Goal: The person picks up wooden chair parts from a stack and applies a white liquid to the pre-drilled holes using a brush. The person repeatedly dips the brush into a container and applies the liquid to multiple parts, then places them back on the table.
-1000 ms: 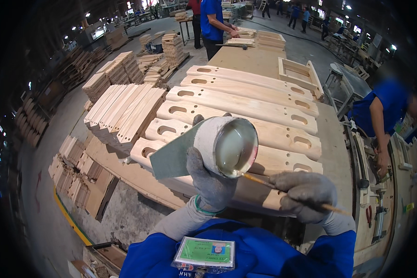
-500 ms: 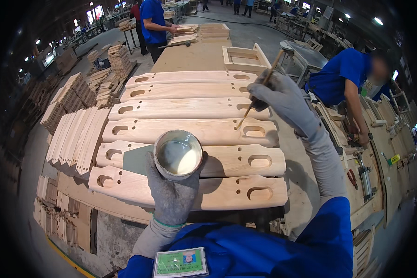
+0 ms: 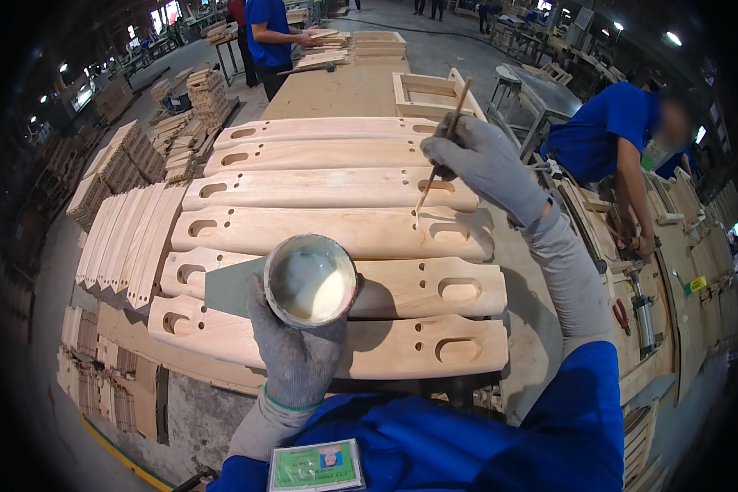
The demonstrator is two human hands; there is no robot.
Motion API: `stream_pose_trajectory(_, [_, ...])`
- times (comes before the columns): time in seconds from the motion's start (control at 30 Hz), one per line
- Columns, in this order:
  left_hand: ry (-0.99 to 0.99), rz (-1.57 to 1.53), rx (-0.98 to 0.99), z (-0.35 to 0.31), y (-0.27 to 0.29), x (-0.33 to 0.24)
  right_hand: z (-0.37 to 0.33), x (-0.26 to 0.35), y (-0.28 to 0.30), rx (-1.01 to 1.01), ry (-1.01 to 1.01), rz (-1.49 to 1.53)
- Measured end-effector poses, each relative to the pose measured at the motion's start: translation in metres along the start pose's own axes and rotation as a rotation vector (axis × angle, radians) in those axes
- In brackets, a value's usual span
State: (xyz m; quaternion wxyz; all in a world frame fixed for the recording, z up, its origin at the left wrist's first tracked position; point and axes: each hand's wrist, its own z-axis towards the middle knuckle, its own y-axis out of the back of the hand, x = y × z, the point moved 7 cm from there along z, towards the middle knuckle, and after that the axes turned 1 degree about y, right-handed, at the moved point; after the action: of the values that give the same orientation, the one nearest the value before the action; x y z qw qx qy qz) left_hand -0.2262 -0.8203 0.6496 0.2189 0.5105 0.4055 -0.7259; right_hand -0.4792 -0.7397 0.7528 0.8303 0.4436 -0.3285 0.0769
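My gloved left hand (image 3: 299, 357) is closed around a round cup (image 3: 310, 281) partly filled with white, glue-like liquid, held above the nearer boards. A flat grey-green piece (image 3: 232, 287) shows beside the cup. In my gloved right hand (image 3: 488, 160) is a thin wooden stick (image 3: 444, 148), pinched and slanting down. Its whitish lower tip is at the small holes near the right end of a shaped wooden board (image 3: 320, 232). Several such boards lie side by side, each with a long oval slot and two small round holes toward each visible end.
Stacked slats (image 3: 135, 242) stand left of the boards. A wooden frame (image 3: 426, 93) lies at the far right of the table. One co-worker (image 3: 607, 135) leans over a bench at right, near pliers (image 3: 621, 316); another (image 3: 269, 37) handles wood pieces at the far end.
My right hand has moved slightly left and up, and the stick now stands steeper with its tip at the holes. The cup has shifted slightly left. The whole view has shifted a little.
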Motion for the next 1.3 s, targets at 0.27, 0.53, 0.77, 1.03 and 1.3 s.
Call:
stream_pose_trajectory(0.27, [-0.226,0.547,0.009,-0.001,0.004,-0.008,0.003,-0.006,-0.017,0.065,-0.029,0.036])
stream_pose_trajectory(0.53, [-0.024,0.188,-0.022,-0.001,0.012,0.007,-0.013,0.01,-0.022,0.121,0.25,-0.146])
stream_pose_trajectory(0.77, [0.332,-0.931,0.029,-0.001,-0.016,0.005,-0.014,0.001,-0.008,0.084,0.117,-0.033])
stream_pose_trajectory(1.03, [-0.599,0.544,0.174,-0.01,-0.007,-0.038,-0.078,0.088,0.026,-0.14,-0.005,0.795])
stream_pose_trajectory(1.3, [-0.768,0.208,-0.032,-0.033,0.01,-0.039,-0.143,0.103,-0.034,0.003,0.069,0.634])
